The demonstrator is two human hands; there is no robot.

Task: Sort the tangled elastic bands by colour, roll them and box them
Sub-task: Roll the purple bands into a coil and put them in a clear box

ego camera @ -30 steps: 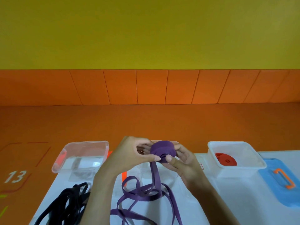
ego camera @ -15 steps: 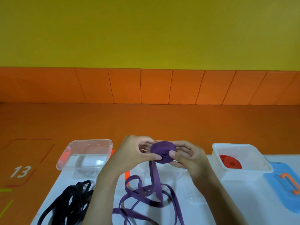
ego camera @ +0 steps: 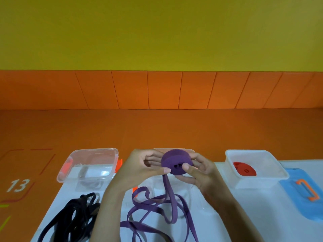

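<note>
Both hands hold a purple roll of elastic band (ego camera: 175, 160) above the table's far middle. My left hand (ego camera: 141, 169) pinches its left side, thumb tip at the point where the band leaves the roll. My right hand (ego camera: 201, 172) grips the right side, thumb on the flat face. The loose purple band (ego camera: 167, 205) hangs down and lies in loops on the white table (ego camera: 244, 215). A tangle of black band (ego camera: 75, 219) lies at the front left. A red roll (ego camera: 244, 169) sits in the white box (ego camera: 272, 169) on the right.
A clear box (ego camera: 90, 161) with an orange clip stands at the left, dark band visible through it. Another clear box is mostly hidden behind my hands. A blue lid (ego camera: 302, 194) with an orange clip lies at the right edge. Orange floor lies beyond the table.
The roll has been turned between my hands so its flat face shows toward me. The camera shifted slightly, and the loose loops on the table have moved a little.
</note>
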